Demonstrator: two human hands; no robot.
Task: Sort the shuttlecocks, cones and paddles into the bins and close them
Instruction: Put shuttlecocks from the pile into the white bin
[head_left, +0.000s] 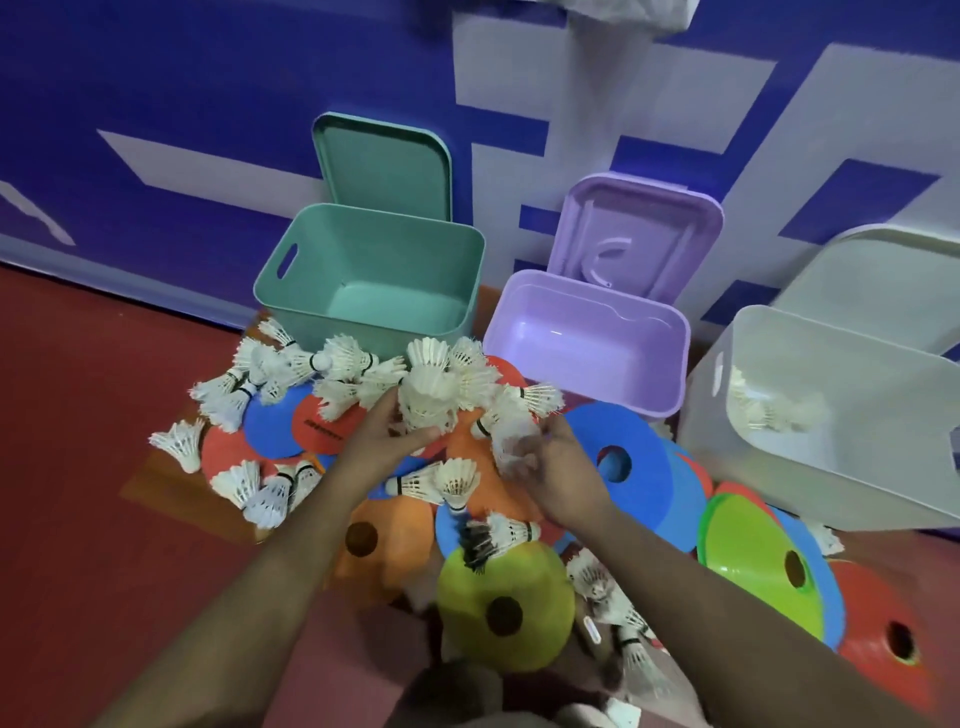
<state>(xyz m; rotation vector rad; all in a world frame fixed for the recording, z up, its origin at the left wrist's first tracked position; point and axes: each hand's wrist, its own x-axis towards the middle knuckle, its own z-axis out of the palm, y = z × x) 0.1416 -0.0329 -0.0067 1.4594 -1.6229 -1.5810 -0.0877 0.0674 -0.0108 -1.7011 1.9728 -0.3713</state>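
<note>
Several white feather shuttlecocks (343, 364) lie heaped on the floor over flat disc cones and red and blue paddles (317, 423). My left hand (387, 434) grips a bunch of stacked shuttlecocks (428, 397) in the middle of the pile. My right hand (550, 467) pinches a blurred shuttlecock (511, 441) just right of that bunch. Orange (384, 540), yellow-green (506, 608), blue (618, 462) and red (883, 634) cones lie around my forearms.
Three open bins stand against the blue and white wall: a teal bin (374, 280), a purple bin (587, 338) and a white bin (831, 415) that holds a few shuttlecocks. Their lids lean behind them. Red floor spreads to the left.
</note>
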